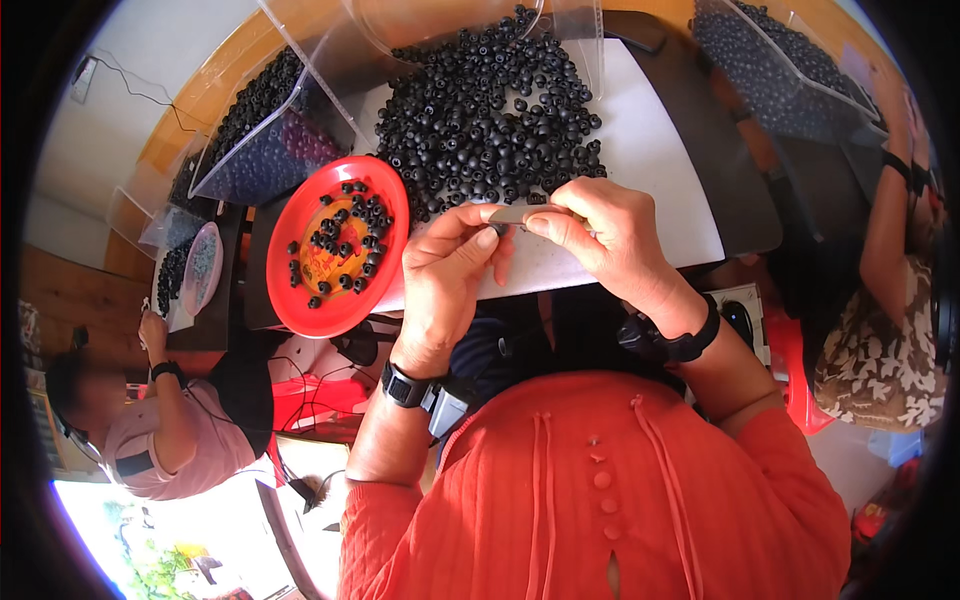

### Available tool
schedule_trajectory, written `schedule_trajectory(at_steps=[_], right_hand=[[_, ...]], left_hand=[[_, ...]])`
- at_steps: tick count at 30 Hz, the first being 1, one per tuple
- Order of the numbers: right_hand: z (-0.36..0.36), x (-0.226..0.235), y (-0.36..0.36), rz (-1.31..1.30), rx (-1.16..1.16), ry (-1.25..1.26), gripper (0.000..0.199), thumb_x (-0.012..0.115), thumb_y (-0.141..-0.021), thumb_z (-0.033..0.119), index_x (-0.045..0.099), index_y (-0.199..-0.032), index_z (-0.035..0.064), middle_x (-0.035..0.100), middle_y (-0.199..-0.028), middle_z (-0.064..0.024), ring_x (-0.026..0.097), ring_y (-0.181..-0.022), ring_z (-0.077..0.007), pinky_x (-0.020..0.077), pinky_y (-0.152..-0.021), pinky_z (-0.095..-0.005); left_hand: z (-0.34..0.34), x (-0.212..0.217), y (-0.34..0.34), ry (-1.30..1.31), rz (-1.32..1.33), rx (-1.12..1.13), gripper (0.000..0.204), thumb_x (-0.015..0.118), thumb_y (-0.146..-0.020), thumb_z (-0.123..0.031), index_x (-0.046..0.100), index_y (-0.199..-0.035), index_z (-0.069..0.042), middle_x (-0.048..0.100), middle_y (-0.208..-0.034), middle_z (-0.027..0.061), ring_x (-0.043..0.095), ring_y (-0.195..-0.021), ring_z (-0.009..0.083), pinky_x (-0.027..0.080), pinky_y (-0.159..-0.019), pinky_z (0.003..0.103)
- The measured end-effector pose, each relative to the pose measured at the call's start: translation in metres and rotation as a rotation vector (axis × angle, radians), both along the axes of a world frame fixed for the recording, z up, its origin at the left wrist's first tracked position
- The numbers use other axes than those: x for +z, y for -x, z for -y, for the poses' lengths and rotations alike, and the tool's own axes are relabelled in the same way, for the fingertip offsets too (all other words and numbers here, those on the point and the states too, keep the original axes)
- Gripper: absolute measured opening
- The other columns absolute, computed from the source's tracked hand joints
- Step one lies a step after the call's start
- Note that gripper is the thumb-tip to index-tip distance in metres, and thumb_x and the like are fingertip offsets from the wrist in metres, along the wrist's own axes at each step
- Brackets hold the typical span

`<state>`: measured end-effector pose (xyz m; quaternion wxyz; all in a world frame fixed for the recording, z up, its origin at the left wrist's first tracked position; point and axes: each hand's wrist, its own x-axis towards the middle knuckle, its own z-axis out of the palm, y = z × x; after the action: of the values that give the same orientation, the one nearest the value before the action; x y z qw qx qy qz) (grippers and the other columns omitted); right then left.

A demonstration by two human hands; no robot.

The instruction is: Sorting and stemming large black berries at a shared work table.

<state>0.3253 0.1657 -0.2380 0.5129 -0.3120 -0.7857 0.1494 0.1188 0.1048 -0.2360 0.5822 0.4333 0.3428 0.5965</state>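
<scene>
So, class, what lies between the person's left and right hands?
In the head view, a thin, flat grey strip spans the gap between the left hand and the right hand; its exact kind is unclear.

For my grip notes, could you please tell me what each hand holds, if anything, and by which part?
The right hand holds a flat grey tool by its right end; the left hand seems to pinch a small dark piece, part unclear.
</scene>
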Motion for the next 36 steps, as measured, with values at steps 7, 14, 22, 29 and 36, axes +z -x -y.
schedule_trajectory(at_steps=[7, 14, 22, 29, 36], right_hand=[[0.001, 0.001, 0.000, 0.004, 0.016, 0.031, 0.028, 0.084, -0.089, 0.026, 0.066, -0.080, 0.0072, 0.062, -0.068, -0.0090, 0.063, -0.060, -0.0304, 0.0475, -0.054, -0.0421], [0.000, 0.000, -0.001, 0.024, 0.012, 0.013, 0.031, 0.084, -0.089, 0.027, 0.063, -0.076, 0.0073, 0.060, -0.066, -0.0089, 0.061, -0.059, -0.0305, 0.0465, -0.053, -0.0421], [0.001, 0.001, -0.001, 0.051, 0.016, -0.011, 0.030, 0.084, -0.088, 0.028, 0.065, -0.077, 0.0076, 0.061, -0.066, -0.0090, 0.063, -0.060, -0.0302, 0.0475, -0.053, -0.0420], [0.000, 0.002, -0.002, 0.073, 0.021, -0.030, 0.028, 0.085, -0.088, 0.026, 0.066, -0.080, 0.0075, 0.062, -0.066, -0.0087, 0.064, -0.061, -0.0293, 0.0488, -0.054, -0.0417], [0.000, 0.001, -0.001, 0.094, 0.016, -0.045, 0.029, 0.085, -0.087, 0.026, 0.064, -0.078, 0.0076, 0.062, -0.065, -0.0089, 0.064, -0.059, -0.0290, 0.0482, -0.053, -0.0415]], left_hand=[[0.002, -0.004, -0.001, 0.013, 0.059, -0.011, 0.024, 0.060, -0.103, 0.002, 0.068, -0.126, 0.006, 0.072, -0.108, 0.0158, 0.067, -0.084, 0.0204, 0.054, -0.068, 0.030], [0.001, -0.010, 0.002, -0.013, 0.133, -0.036, 0.024, 0.059, -0.105, 0.005, 0.069, -0.127, 0.003, 0.073, -0.108, 0.0168, 0.069, -0.085, 0.0198, 0.057, -0.069, 0.032], [0.003, -0.003, -0.001, -0.010, 0.146, -0.025, 0.022, 0.059, -0.105, 0.003, 0.068, -0.125, 0.008, 0.071, -0.108, 0.0167, 0.069, -0.086, 0.0192, 0.058, -0.069, 0.031], [0.004, -0.003, -0.002, -0.011, 0.118, -0.014, 0.025, 0.059, -0.106, 0.003, 0.068, -0.128, 0.008, 0.070, -0.106, 0.0136, 0.069, -0.087, 0.0177, 0.058, -0.069, 0.030], [0.005, -0.002, -0.005, -0.025, 0.052, 0.041, 0.030, 0.058, -0.106, 0.003, 0.069, -0.134, 0.005, 0.069, -0.105, 0.0110, 0.067, -0.084, 0.0163, 0.059, -0.069, 0.030]])
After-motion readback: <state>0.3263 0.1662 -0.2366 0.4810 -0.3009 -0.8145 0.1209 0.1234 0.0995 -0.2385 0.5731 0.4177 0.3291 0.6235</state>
